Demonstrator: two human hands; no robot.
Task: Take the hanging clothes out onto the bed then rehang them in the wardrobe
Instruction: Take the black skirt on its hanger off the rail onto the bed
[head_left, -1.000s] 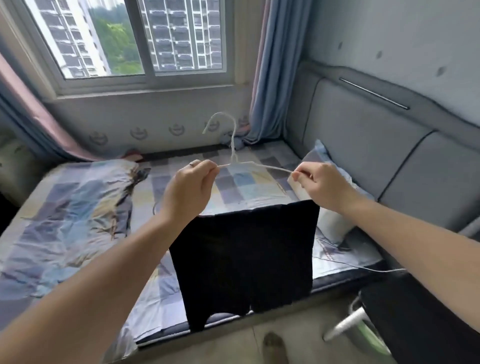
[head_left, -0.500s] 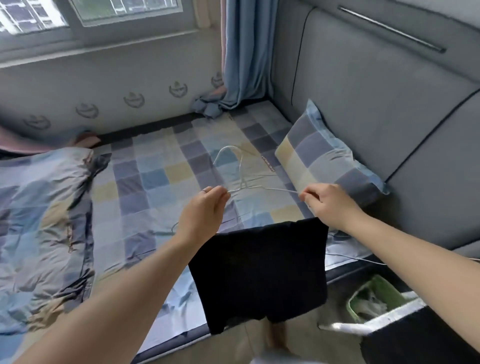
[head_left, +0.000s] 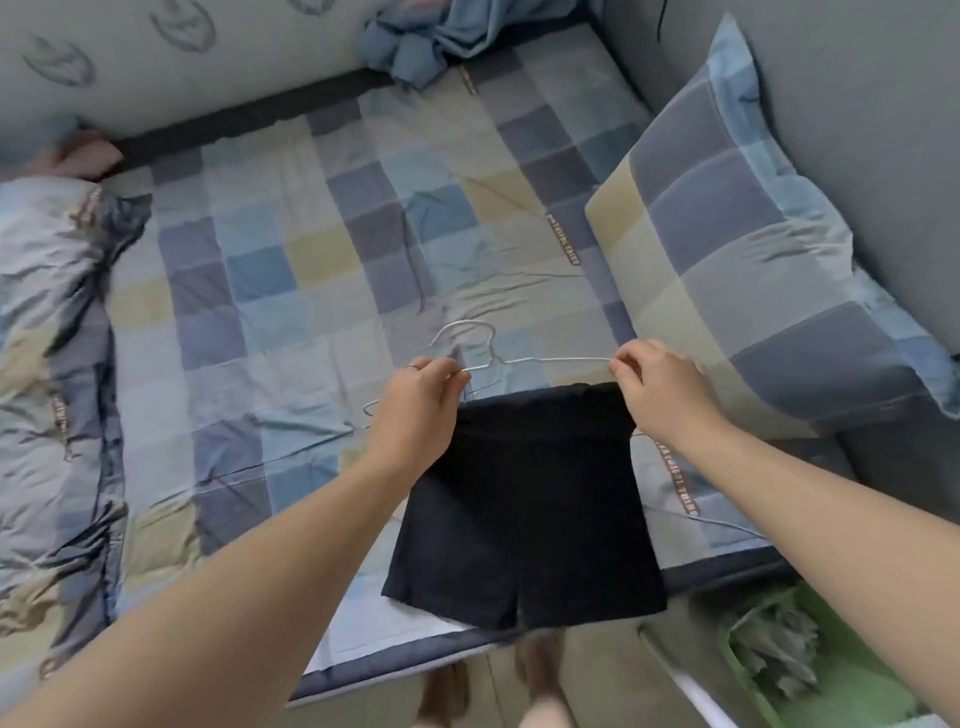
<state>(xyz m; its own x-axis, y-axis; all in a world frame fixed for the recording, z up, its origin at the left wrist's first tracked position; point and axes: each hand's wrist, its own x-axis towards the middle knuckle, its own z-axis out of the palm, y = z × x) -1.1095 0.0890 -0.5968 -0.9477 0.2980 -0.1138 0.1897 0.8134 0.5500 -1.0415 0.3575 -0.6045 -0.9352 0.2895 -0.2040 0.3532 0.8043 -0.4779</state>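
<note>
Over the near edge of the checked blue-and-yellow bedsheet (head_left: 270, 270), the left hand (head_left: 421, 410) and right hand (head_left: 660, 389) each pinched the thin white wire hanger (head_left: 545, 361), black shorts (head_left: 524, 514) hanging beneath. A checked pillow (head_left: 737, 249) lay just right, a crumpled quilt (head_left: 52, 364) far left, another wire hanger (head_left: 727, 526) beside the shorts.

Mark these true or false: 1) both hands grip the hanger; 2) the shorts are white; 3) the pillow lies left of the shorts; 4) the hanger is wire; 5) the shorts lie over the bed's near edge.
1) True: the left hand and right hand pinch the hanger.
2) False: the shorts are black.
3) False: the pillow lies to their right.
4) True.
5) True: they lie over the bed edge.
</note>
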